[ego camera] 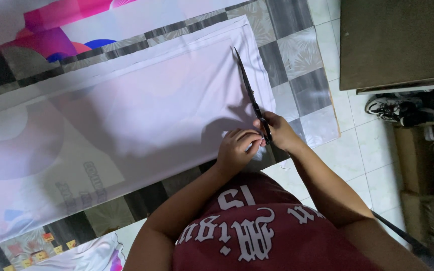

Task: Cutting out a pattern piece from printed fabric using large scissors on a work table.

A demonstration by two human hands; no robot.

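A large sheet of pale lilac fabric lies spread flat on a checkered floor mat. My right hand grips the handles of long black scissors, whose blades point away from me along the cloth's right edge. My left hand sits just left of it, fingers curled and pinching the near corner of the fabric beside the scissor handles. The corner itself is partly hidden under both hands.
A printed sheet with pink and blue shapes lies beyond the cloth. A dark wooden cabinet stands at upper right, shoes beneath it, cardboard boxes on the white tiles. Another printed cloth lies near my knees.
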